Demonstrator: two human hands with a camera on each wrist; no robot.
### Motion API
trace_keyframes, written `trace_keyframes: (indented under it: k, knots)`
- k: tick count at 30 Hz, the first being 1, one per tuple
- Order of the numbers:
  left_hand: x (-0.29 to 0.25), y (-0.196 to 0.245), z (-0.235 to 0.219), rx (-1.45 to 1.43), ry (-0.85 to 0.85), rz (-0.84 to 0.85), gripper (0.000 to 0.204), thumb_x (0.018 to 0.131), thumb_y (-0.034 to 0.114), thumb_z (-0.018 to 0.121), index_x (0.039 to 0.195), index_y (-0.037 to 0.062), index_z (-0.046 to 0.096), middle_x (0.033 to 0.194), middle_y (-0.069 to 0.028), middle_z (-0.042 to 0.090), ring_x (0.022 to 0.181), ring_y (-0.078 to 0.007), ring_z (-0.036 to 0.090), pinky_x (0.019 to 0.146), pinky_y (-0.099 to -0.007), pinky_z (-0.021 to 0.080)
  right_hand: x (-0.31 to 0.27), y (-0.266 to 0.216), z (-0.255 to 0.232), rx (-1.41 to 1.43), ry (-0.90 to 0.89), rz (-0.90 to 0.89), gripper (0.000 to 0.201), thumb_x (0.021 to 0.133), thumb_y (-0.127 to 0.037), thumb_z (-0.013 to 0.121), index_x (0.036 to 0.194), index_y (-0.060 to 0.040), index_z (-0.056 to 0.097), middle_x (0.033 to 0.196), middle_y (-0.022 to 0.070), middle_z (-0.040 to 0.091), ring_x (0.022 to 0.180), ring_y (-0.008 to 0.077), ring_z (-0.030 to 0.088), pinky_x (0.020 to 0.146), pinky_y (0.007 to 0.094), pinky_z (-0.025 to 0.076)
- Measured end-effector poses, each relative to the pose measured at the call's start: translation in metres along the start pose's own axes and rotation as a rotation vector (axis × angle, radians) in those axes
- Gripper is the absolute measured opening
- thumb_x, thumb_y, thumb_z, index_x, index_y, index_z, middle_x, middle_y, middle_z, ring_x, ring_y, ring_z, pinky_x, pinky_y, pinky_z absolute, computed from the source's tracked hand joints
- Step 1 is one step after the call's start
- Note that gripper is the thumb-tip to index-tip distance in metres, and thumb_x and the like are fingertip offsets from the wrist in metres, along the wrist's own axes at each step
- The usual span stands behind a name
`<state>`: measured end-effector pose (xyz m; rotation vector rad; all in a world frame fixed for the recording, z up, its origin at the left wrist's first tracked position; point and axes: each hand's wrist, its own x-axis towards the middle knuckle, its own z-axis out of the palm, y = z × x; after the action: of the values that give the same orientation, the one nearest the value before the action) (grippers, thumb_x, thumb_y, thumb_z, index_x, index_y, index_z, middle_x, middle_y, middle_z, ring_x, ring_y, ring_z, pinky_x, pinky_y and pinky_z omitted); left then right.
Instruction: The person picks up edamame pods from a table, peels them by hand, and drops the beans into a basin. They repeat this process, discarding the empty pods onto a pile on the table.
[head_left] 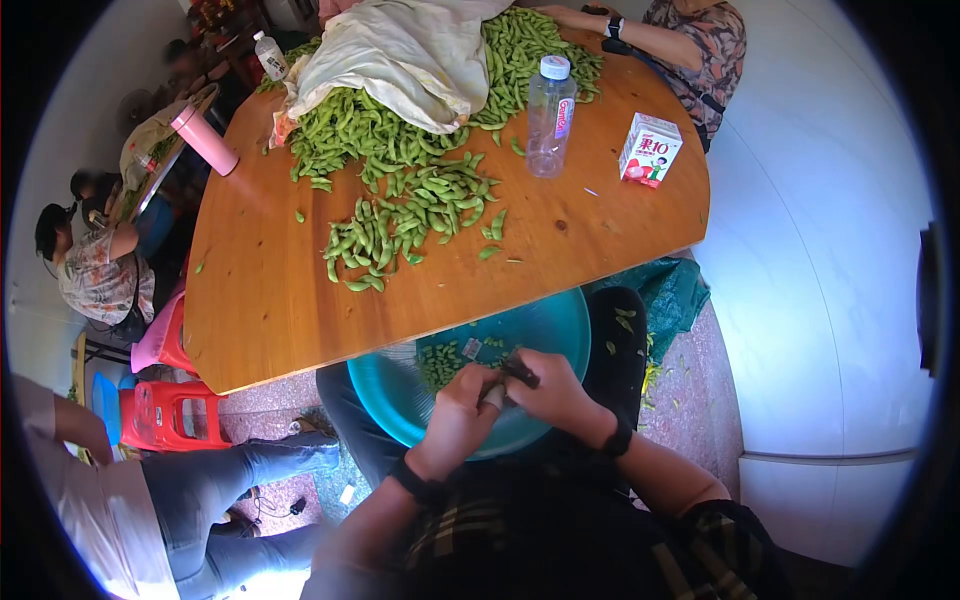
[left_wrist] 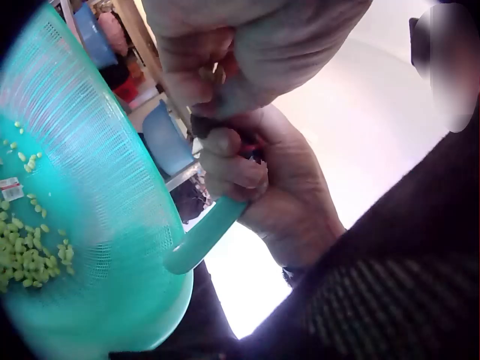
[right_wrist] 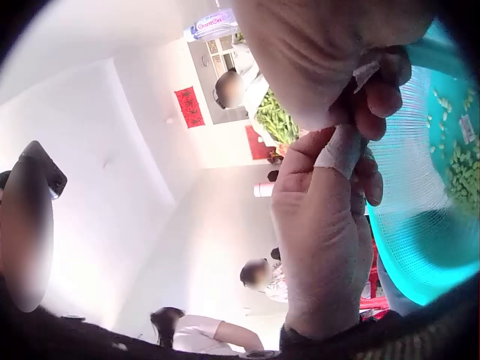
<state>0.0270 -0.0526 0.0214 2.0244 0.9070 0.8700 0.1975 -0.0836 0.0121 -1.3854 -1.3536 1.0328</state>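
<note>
Left hand [head_left: 458, 415] and right hand [head_left: 550, 392] pinched together on a small dark pod [head_left: 520, 373] (barely visible), directly above round teal plastic colander [head_left: 560, 330]

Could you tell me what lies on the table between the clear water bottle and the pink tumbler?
In the head view, a heap of green pods, partly under a pale cloth, fills the stretch between the water bottle and the pink tumbler.

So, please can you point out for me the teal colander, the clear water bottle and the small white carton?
teal colander [head_left: 560, 330], head view, bare inner wall near the rim.
clear water bottle [head_left: 549, 125], head view, middle of the body.
small white carton [head_left: 649, 150], head view, front face.
</note>
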Motion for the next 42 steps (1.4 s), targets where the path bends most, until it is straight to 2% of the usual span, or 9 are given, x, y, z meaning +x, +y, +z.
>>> trace_keyframes:
  k: [6,8,14,17,23,30,32,39,42]
  knots:
    - [-0.006,-0.01,0.001,-0.129,-0.051,-0.122,0.016,0.087,-0.003,0.065,0.1,0.0001,0.057,0.09,-0.0099,0.065,0.083,-0.0178,0.067,0.072,-0.0289,0.052,-0.002,0.0,-0.001,0.081,-0.018,0.084,0.015,0.081,-0.009,0.062,0.078,0.0024,0.054,0.063,0.0113,0.054,0.057,0.0115,0.046,0.053,0.0321,0.041]
    - [-0.01,-0.02,0.006,-0.457,-0.075,-0.255,0.015,0.091,-0.002,0.063,0.104,0.0003,0.056,0.096,-0.0047,0.065,0.09,-0.0114,0.064,0.077,-0.0264,0.051,-0.003,-0.005,-0.002,0.146,-0.031,0.126,0.013,0.082,-0.008,0.061,0.079,0.002,0.055,0.063,0.0084,0.057,0.057,0.01,0.05,0.053,0.0304,0.042]
    - [-0.007,-0.022,0.005,-0.679,-0.114,-0.399,0.014,0.091,0.001,0.064,0.104,0.0003,0.059,0.099,-0.0089,0.067,0.095,-0.0128,0.065,0.082,-0.0265,0.051,-0.002,-0.011,-0.008,0.273,-0.096,0.4,0.009,0.084,-0.008,0.058,0.084,0.0017,0.059,0.066,0.0022,0.06,0.059,0.009,0.056,0.053,0.0277,0.044]
    - [-0.003,-0.022,0.005,-0.225,-0.115,-0.087,0.018,0.09,-0.005,0.06,0.107,-0.0002,0.057,0.093,-0.0077,0.062,0.087,-0.0165,0.064,0.076,-0.0285,0.051,-0.003,-0.003,-0.006,0.22,-0.091,0.38,0.012,0.083,-0.009,0.06,0.087,0.002,0.059,0.065,0.0059,0.058,0.058,0.0098,0.055,0.053,0.0299,0.044]
    - [0.001,-0.007,0.0,0.167,-0.048,0.168,0.022,0.084,-0.003,0.064,0.104,-0.0004,0.058,0.088,-0.0164,0.059,0.077,-0.0343,0.063,0.065,-0.0362,0.051,-0.002,-0.006,-0.006,-0.262,0.045,-0.114,0.018,0.077,-0.012,0.063,0.082,0.0004,0.051,0.068,0.0229,0.055,0.061,0.0404,0.059,0.055,0.0431,0.046]
    - [0.0,0.004,0.014,0.043,0.054,-0.06,0.016,0.083,0.002,0.065,0.096,-0.0017,0.057,0.086,-0.0204,0.062,0.077,-0.0372,0.065,0.066,-0.0398,0.053,-0.001,-0.016,-0.008,-0.383,0.032,-0.11,0.018,0.077,-0.014,0.063,0.077,-0.0018,0.05,0.068,0.0229,0.057,0.069,0.046,0.057,0.057,0.0498,0.045]
    - [0.0,0.009,0.013,-0.128,0.015,-0.234,0.014,0.085,0.001,0.063,0.097,-0.0021,0.057,0.083,-0.0212,0.065,0.076,-0.0341,0.067,0.067,-0.0383,0.053,-0.001,-0.017,-0.009,-0.377,0.033,-0.104,0.018,0.077,-0.014,0.063,0.077,-0.0019,0.05,0.067,0.0228,0.057,0.068,0.0458,0.057,0.057,0.0496,0.045]
    - [-0.001,-0.009,0.007,-0.138,0.007,-0.226,0.016,0.093,0.005,0.054,0.107,-0.0023,0.059,0.082,-0.0174,0.066,0.075,-0.0261,0.066,0.07,-0.0335,0.052,-0.005,-0.019,-0.005,-0.342,0.025,-0.102,0.017,0.076,-0.009,0.065,0.079,-0.0002,0.05,0.068,0.0224,0.054,0.069,0.0465,0.054,0.054,0.0417,0.044]
    - [-0.001,-0.008,0.008,-0.333,-0.044,-0.395,0.018,0.096,0.007,0.051,0.108,-0.003,0.061,0.085,-0.0136,0.066,0.076,-0.0207,0.064,0.072,-0.0313,0.051,-0.004,-0.017,-0.005,-0.339,0.074,-0.082,0.018,0.076,-0.009,0.065,0.079,0.0003,0.05,0.068,0.0229,0.054,0.069,0.0467,0.053,0.054,0.0417,0.044]
